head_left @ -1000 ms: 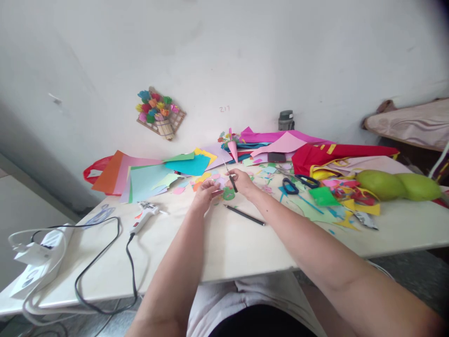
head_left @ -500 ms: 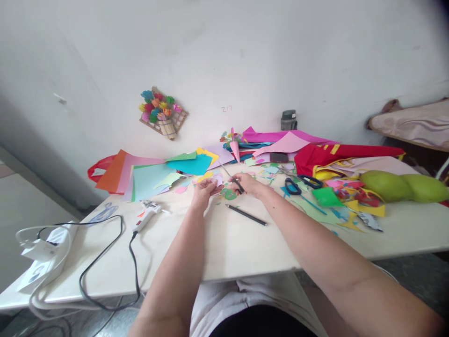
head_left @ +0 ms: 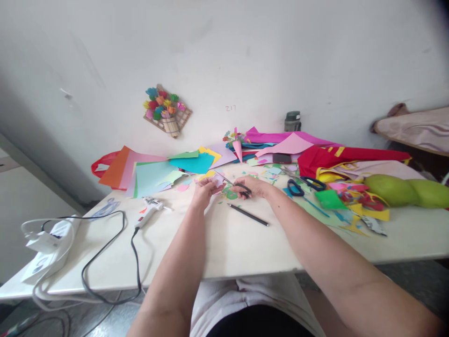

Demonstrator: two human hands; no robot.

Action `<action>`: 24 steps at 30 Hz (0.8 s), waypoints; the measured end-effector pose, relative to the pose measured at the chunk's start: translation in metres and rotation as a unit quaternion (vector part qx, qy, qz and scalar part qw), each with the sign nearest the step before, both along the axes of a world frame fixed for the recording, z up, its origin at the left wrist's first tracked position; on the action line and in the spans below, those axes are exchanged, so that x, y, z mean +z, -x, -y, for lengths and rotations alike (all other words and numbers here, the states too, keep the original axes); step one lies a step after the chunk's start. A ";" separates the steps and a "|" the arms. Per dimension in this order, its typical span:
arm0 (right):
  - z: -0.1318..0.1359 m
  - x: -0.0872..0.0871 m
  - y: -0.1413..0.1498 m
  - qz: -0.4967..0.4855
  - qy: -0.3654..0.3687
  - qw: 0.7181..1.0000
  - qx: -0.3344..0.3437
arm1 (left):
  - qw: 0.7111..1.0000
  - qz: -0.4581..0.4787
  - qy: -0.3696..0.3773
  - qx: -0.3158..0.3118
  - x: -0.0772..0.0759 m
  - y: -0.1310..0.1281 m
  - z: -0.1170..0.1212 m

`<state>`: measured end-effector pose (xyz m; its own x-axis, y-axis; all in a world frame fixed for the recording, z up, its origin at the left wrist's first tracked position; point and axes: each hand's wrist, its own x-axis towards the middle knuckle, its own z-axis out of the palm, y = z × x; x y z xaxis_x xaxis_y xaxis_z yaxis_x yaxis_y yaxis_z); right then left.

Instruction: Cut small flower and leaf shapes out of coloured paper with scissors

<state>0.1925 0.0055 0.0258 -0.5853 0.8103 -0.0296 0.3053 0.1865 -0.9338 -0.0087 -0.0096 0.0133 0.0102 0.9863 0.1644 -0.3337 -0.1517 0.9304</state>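
My right hand [head_left: 254, 186] is closed round a pair of small dark-handled scissors [head_left: 235, 184], whose blades point left toward my left hand. My left hand [head_left: 205, 188] pinches a small pale pink paper piece [head_left: 218, 180] just at the blade tips. Both hands hover low over the white table [head_left: 228, 243], above a green paper cut-out [head_left: 230, 194]. A black pencil [head_left: 247, 215] lies on the table just in front of my right hand.
Stacks of coloured paper sheets [head_left: 150, 173] lie at the back left, scraps, blue-handled scissors [head_left: 296, 188] and red fabric [head_left: 347, 157] to the right. A glue gun [head_left: 149, 210] with black cable, a white power strip [head_left: 45, 248] and two green fruits [head_left: 409, 191] are also on the table.
The scissors have tilted from nearly upright to lying almost flat, blades pointing left at the pink piece. Both hands stayed close together; the view shifted slightly.
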 end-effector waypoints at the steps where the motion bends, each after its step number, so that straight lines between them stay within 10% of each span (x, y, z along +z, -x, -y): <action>1: 0.000 0.000 0.000 0.000 0.000 1.000 0.003 | 1.000 0.001 0.002 -0.001 0.000 0.000 0.000; 24: 0.006 0.007 -0.004 0.014 0.037 0.999 0.028 | 0.998 -0.025 0.043 -0.023 0.002 0.004 0.004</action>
<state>0.1969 -0.0001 0.0333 -0.6282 0.7709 -0.1049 0.3225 0.1353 -0.9369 -0.0130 -0.0135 0.0150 0.0628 0.9950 0.0771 -0.2923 -0.0555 0.9547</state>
